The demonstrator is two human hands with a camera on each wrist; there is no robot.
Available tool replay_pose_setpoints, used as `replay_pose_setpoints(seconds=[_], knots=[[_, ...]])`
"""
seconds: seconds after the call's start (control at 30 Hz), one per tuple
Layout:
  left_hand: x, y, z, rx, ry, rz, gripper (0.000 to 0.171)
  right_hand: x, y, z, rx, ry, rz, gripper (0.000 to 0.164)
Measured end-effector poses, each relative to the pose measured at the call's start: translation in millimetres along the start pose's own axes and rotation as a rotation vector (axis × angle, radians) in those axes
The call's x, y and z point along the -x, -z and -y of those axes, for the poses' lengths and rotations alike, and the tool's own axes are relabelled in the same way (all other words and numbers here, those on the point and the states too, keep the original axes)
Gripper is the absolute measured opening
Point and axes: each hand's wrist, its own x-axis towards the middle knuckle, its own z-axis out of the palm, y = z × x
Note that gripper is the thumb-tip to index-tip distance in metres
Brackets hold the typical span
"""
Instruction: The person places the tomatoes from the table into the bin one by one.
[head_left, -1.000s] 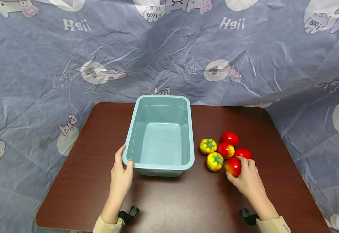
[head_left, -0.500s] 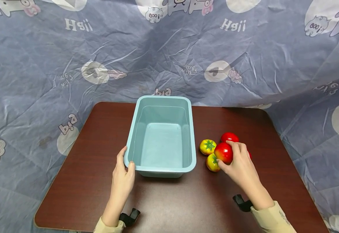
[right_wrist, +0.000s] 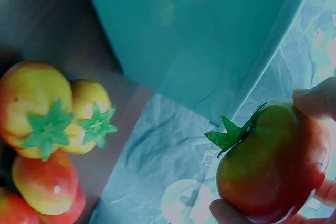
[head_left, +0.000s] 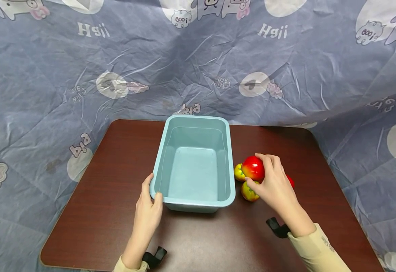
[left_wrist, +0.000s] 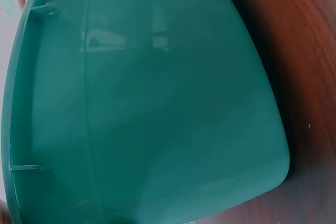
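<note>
In the head view my left hand (head_left: 148, 211) grips the light blue-green plastic bin (head_left: 194, 173) at its near left corner, thumb on the near rim. The inside of the bin is bare. My right hand (head_left: 275, 185) holds a red tomato (head_left: 253, 168) with thumb and fingers, raised above the other tomatoes, to the right of the bin. In the right wrist view this tomato (right_wrist: 275, 166) shows a green leafy top and a yellowish-green shoulder. Two yellow tomatoes (head_left: 250, 193) lie below it, partly covered; a red tomato (head_left: 290, 181) peeks out behind my hand.
The right wrist view shows several yellow and red tomatoes (right_wrist: 44, 179) clustered on the dark brown table (head_left: 92, 211), close by the bin's right side. A blue-grey printed cloth (head_left: 170, 68) hangs behind the table's far edge.
My right hand has picked up the red tomato from the near right of the cluster and carried it up and left. The bin, with my left hand on it, has shifted slightly right.
</note>
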Motion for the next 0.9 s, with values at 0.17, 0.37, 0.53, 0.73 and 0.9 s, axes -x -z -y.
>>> replay_pose_setpoints(seconds=[0.17, 0.37, 0.53, 0.73, 0.9], knots=[[6.2, -3.8, -1.7, -0.008, -0.004, 0.008, 0.062, -5.1, 3.2, 9.5, -0.017, 0.013, 0.019, 0.065], [12.8, -7.4, -3.7, -0.019, -0.006, 0.012, 0.062, -10.7, 1.5, 18.2, -0.041, 0.045, 0.030, 0.064], [15.7, -9.6, -5.4, -0.007, -0.020, 0.021, 0.062, -14.0, -0.9, 25.4, -0.048, 0.068, 0.059, 0.066], [16.7, -13.4, -6.6, -0.002, -0.026, 0.022, 0.062, -18.6, -6.5, 31.7, -0.047, 0.120, 0.122, 0.066], [16.2, -14.8, -5.6, 0.002, -0.033, 0.018, 0.062, -20.9, -14.1, 33.2, -0.047, 0.157, 0.138, 0.068]])
